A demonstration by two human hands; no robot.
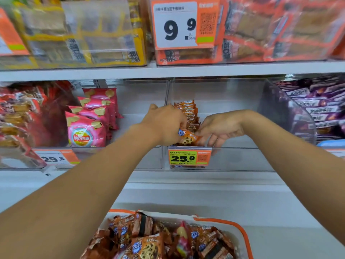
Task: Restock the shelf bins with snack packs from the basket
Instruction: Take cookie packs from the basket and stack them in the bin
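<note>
Both arms are up at the middle shelf, reaching into the clear plastic bin [233,101] that carries the orange-and-yellow 25.8 price tag [189,158] on its front lip. Just above that tag, the left hand [164,124] has its fingers curled round an orange cookie snack pack with a blue logo [187,137], gripping it at the front of the bin. The right hand [221,128] comes in from the other side, fingers spread apart and reaching down, its fingertips at the pack's right end; whether they pinch it or only touch it is hard to tell. Behind the held pack, further back from the tag, stands a row of matching orange packs [188,113], lined up on edge against the bin's left wall.

Left of the tag, the neighbouring clear bin holds pink Lay's crisp bags [86,131], stacked front to back. Right of the tag, beyond the bin's curved wall, lie purple-wrapped bars [315,107]. Well below the tag, at the bottom of the view, sits the white basket with orange trim [237,227], piled with more orange-brown cookie packs [147,245]. Above the tag, on the upper shelf, hangs a large white-and-orange 9.9 price sign [179,25].
</note>
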